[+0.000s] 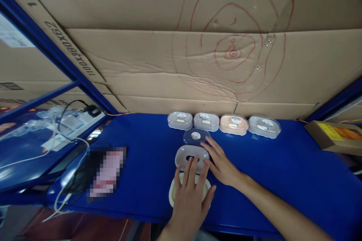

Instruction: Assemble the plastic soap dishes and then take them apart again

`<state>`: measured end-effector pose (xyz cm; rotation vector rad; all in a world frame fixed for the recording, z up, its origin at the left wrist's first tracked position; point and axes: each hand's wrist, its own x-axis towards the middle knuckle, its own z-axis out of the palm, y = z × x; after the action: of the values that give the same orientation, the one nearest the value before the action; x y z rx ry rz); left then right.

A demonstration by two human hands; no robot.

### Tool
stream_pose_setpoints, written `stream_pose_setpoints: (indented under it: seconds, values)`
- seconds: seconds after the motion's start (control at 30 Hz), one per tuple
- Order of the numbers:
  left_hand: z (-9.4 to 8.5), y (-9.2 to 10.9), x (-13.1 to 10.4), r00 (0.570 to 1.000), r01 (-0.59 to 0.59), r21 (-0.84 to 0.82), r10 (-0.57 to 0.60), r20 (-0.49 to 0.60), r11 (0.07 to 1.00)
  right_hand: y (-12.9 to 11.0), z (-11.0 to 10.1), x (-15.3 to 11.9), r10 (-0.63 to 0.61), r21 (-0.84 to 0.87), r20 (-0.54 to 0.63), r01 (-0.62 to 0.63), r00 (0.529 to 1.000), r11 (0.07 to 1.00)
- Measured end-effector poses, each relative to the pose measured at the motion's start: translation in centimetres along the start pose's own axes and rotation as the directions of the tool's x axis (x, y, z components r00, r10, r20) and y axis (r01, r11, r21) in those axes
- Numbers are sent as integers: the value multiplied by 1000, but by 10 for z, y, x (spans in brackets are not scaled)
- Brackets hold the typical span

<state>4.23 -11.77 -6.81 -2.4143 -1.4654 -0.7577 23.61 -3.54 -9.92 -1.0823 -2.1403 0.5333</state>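
A grey oval dish (181, 156), like a soap dish with a dark oval opening in its middle, lies on the blue table. My left hand (189, 196) is spread over a cream oval dish (171, 195), its fingertips reaching onto the grey dish. Much of the cream dish is hidden under it. My right hand (224, 163) rests at the grey dish's right edge, thumb and fingers apart. Its upper fingers reach the dark translucent lid (195, 136) with a round sticker, just behind the grey dish. Neither hand visibly grips anything.
Along the back stand several lidded oval boxes, one of them peach (233, 124). Cardboard (135, 52) with red drawn rings rises behind. A blurred-out pink item (106, 173) and white cables (58, 199) lie left. A brown box (335, 137) sits right.
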Motion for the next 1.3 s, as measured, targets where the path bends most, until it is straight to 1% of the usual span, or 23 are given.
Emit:
stream_pose_setpoints:
  seconds: [0.07,0.13,0.23,0.33,0.4,0.47,0.53,0.63,0.7,0.77,0.87,0.97,1.03,1.13,1.2,1.3]
  values:
    - [-3,2,12,1000,27,-6,-27,-3,1000,1,1,0,35,48,-64,-32,997,998]
    - [0,6,31,998,66,6,-66,15,998,3,2,0,81,74,-132,-71,988,995]
    - [16,8,61,987,142,58,-146,68,988,9,1,2,154,103,-231,-133,961,986]
    - [36,5,80,971,200,64,-206,120,978,15,0,5,208,132,-296,-175,932,976]
    - [45,1,82,962,214,55,-220,162,975,17,1,6,231,148,-313,-193,921,970]
    - [49,-3,78,957,214,54,-220,189,975,17,2,6,244,161,-317,-201,917,966]
    - [49,-8,70,955,211,61,-219,198,976,15,3,6,248,169,-314,-203,916,964]
    - [44,-21,58,951,216,84,-229,206,973,12,3,5,243,174,-305,-197,921,965]
    - [38,-35,50,946,228,110,-246,210,968,11,3,5,237,173,-300,-191,924,966]
    - [34,-55,42,936,257,142,-283,208,956,10,3,5,230,169,-294,-187,927,968]
    - [29,-93,33,906,339,200,-376,194,919,10,3,5,224,160,-284,-185,932,970]
    - [27,-132,33,867,418,245,-465,181,875,11,4,5,222,151,-271,-187,937,971]
    - [30,-154,41,848,447,259,-497,183,856,12,4,5,221,145,-260,-188,940,971]
    - [36,-181,61,832,469,264,-522,188,843,12,5,5,217,132,-250,-189,944,973]
    - [41,-194,78,827,475,260,-527,194,841,13,6,5,213,122,-246,-188,945,975]
    - [49,-209,100,834,460,243,-510,212,854,13,7,4,210,107,-239,-189,948,976]
